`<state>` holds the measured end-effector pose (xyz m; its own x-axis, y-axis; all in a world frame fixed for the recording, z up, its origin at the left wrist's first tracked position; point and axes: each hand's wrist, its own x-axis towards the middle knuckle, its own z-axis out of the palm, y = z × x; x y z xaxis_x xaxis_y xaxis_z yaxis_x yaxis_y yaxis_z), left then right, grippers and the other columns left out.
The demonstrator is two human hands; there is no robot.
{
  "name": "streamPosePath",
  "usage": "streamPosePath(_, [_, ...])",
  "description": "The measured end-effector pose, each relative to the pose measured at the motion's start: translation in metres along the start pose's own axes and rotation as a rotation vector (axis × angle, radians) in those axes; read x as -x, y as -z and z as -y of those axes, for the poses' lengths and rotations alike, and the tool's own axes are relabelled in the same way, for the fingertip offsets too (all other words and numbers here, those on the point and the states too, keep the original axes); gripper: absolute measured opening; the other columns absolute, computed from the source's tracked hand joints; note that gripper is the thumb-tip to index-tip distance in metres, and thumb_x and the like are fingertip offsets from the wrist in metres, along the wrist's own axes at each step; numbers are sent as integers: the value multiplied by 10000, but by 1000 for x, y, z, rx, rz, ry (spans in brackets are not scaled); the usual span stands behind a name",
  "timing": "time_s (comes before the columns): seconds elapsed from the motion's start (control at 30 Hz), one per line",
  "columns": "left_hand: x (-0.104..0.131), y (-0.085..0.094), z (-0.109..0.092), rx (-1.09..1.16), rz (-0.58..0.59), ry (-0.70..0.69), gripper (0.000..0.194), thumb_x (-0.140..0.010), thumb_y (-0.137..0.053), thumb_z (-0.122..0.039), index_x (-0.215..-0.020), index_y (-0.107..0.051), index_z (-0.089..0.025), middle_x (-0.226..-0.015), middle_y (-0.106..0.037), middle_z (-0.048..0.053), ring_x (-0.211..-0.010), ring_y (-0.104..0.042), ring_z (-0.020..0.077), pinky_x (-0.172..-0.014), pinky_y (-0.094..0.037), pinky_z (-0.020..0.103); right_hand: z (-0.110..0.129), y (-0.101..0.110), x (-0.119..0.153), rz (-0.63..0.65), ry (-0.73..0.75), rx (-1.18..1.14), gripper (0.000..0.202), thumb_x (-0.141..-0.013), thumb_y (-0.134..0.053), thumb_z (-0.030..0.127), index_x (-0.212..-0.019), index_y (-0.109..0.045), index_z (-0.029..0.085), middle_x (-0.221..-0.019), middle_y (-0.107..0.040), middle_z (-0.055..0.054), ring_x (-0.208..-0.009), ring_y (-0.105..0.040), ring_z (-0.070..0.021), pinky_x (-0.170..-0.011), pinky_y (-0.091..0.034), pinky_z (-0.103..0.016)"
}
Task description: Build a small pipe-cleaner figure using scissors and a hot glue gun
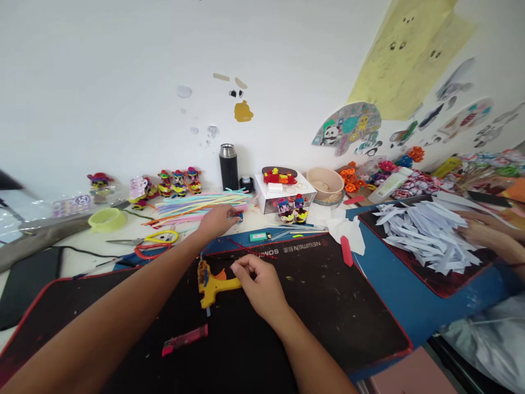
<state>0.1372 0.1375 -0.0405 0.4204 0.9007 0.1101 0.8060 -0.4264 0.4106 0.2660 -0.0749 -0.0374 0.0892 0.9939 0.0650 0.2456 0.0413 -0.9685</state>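
My left hand (219, 221) reaches to the back of the black mat, by the right end of a bundle of pastel pipe cleaners (176, 207). Its fingers are bent around a small blue and red item (238, 216) too small to name. Over the mat's middle, my right hand (260, 282) has thumb and forefinger pressed together; a thin dark red strand (250, 249) runs just above it, and I cannot make out what the fingertips hold. A yellow glue gun (213, 284) lies beside it. Nearer me is a pink transparent tool (184, 339).
Scissors (158, 237) and a yellow-green bowl (107, 219) lie left. Behind stand a black flask (228, 168), small figures (179, 183) and a white box (268, 201). At right, a co-worker's hands (479, 232) touch a pile of paper strips (426, 232).
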Motion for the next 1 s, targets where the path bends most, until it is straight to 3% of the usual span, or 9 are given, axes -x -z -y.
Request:
streamPosePath(0.4, [-5, -1, 2, 10, 3, 11, 258, -851, -668, -300, -1064, -807, -259, -1023, -798, 66, -963, -723, 295, -819, -531, 346, -3, -1, 11, 36, 28, 120, 191, -976, -660, 359, -945, -786, 218, -645, -598, 37, -596, -524, -141, -597, -355, -262])
streamPosePath(1.0, [-6, 0, 9, 15, -10, 19, 302, -853, -644, -263, -1120, -786, -249, -1068, -763, 85, -974, -712, 296, -852, -529, 354, -4, -2, 15, 89, 93, 288, 148, -1005, -668, 318, -994, -788, 233, -713, -691, 12, -652, -617, -163, -652, -397, -264])
